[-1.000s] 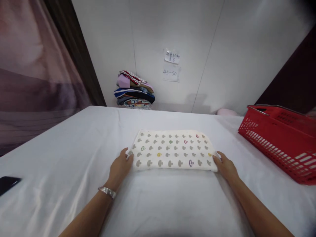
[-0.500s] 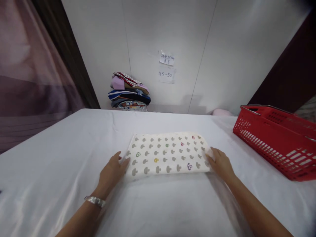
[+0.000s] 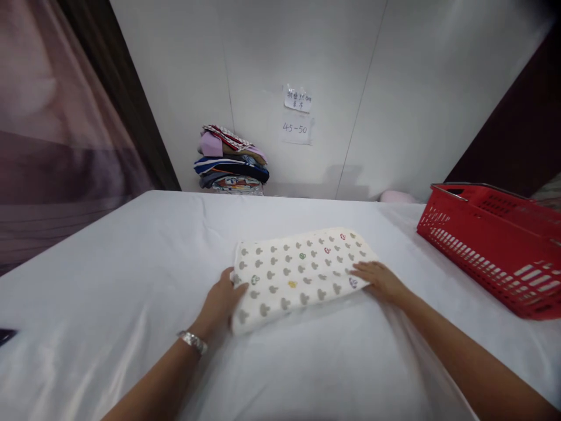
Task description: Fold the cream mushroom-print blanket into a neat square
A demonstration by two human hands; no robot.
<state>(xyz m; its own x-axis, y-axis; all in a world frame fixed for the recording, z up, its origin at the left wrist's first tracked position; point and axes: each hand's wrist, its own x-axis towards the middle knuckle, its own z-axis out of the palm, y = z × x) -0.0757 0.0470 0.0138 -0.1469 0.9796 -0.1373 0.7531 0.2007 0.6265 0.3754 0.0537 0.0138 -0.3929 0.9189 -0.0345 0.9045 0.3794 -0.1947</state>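
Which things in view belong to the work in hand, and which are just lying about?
In hand:
mushroom-print cloth
left hand, holding its left edge
right hand, fingers on top at its right end

Lying about, untouched:
red basket, right
fabric stack, by the wall
dark object, far left, too cut off to identify
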